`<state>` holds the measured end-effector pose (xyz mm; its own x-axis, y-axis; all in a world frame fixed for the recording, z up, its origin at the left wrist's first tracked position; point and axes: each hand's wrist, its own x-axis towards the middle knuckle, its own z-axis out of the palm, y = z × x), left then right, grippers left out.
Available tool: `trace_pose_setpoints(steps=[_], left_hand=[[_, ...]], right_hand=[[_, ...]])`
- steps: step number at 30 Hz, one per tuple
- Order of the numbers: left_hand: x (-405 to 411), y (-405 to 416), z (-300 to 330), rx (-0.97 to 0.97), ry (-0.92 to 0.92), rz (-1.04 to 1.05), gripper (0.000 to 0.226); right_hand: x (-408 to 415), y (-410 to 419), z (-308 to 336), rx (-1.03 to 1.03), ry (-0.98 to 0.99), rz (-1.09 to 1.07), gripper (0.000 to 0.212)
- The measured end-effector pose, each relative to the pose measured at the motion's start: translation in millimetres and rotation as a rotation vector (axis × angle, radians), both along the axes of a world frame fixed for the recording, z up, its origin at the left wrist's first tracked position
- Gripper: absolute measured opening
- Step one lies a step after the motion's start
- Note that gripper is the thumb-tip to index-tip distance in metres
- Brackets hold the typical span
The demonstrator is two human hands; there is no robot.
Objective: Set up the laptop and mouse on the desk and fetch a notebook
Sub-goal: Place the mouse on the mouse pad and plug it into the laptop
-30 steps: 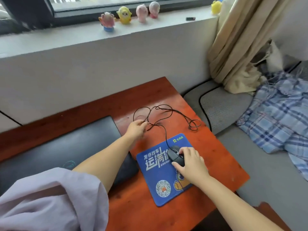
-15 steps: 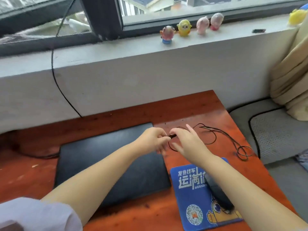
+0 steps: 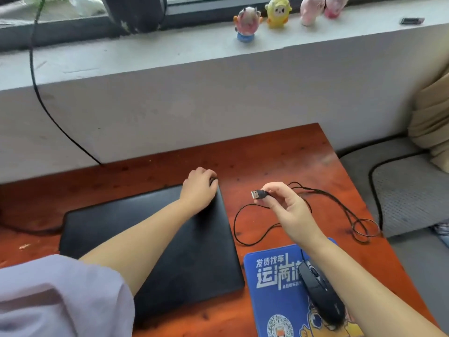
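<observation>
Left hand (image 3: 199, 189) moved to laptop (image 3: 150, 244); cable (image 3: 349, 215) loose.

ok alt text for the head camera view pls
The right hand pinches the mouse's USB plug above a red-brown wooden desk, while the left hand rests on the far right corner of a closed black laptop. The black mouse sits on a blue mouse pad.

Mouse (image 3: 321, 294) on pad (image 3: 274, 293), right of laptop (image 3: 150, 239).
</observation>
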<state>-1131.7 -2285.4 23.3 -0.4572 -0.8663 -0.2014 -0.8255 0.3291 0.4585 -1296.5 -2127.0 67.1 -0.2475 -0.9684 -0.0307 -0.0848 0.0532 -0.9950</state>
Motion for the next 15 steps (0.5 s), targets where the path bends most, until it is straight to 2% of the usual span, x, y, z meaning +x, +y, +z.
trace_pose_setpoints(steps=[4,8,11,15], left_hand=[[-15.3,-7.9,-9.1,-0.011,-0.175,-0.071,0.037],[-24.8,-14.7,-12.9,-0.024,-0.285,-0.013,0.046],[-27.7,-21.1,-14.4,-0.023,-0.363,0.007,0.045],[-30.5,-26.1,-9.8,0.082,-0.373,0.013,0.039]], right_hand=[[-5.5,-5.8,-1.4,-0.037,-0.07,-0.028,0.01],[-14.8,-12.2,-6.7,-0.023,-0.058,-0.029,0.019],[-35.2,-19.6,-5.0,0.018,0.132,-0.003,0.028],[-71.7,-37.6,2.7,0.14,0.45,0.048,0.03]])
